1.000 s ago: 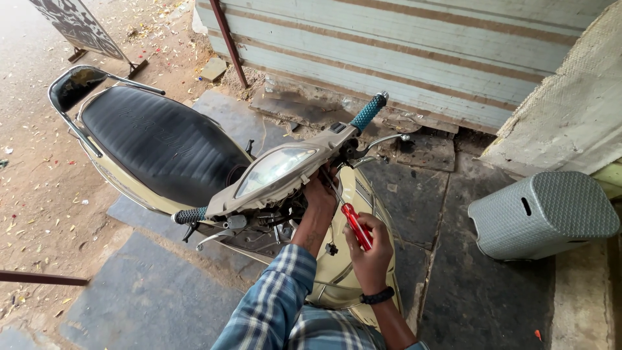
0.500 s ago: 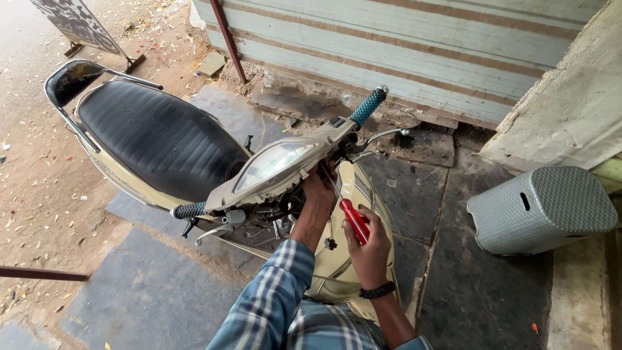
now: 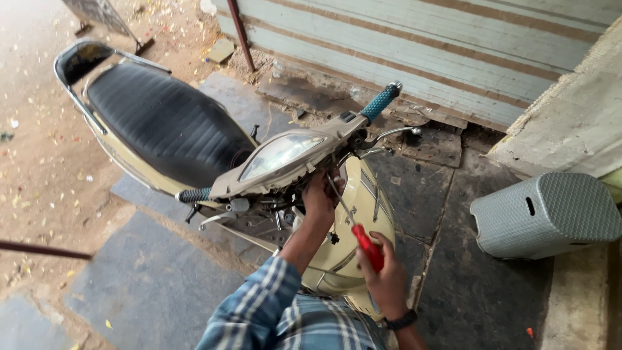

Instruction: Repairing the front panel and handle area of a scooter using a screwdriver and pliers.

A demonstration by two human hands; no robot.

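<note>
Head view looks down over my plaid sleeve (image 3: 259,311) at a cream scooter (image 3: 353,259) parked on stone slabs. Nearest, my right hand (image 3: 389,282), a dark band at its wrist, has its fingers curled tight round the red handle of 1 screwdriver (image 3: 364,243); the thin shaft slants up and left toward the underside of the handlebar unit, likely held at that angle so the tip can reach a fixing tucked beneath the housing. Just beyond, my left hand (image 3: 319,194) is pushed up under the handlebar housing (image 3: 285,162); its fingers look bent in against the parts there, but whether they grip anything I cannot tell, since the housing hides the tips. It seems placed to steady the unit or hold something in line for the tool.

Farther out, I count 2 handlebar grips: a teal grip (image 3: 381,102) on the far right and a dark grip (image 3: 194,194) on the near left, with 1 headlamp lens between them. The black seat (image 3: 165,126) stretches away left. To the right stands 1 grey plastic stool (image 3: 547,217), well apart from the scooter, and a striped shutter (image 3: 453,45) closes the far side.
</note>
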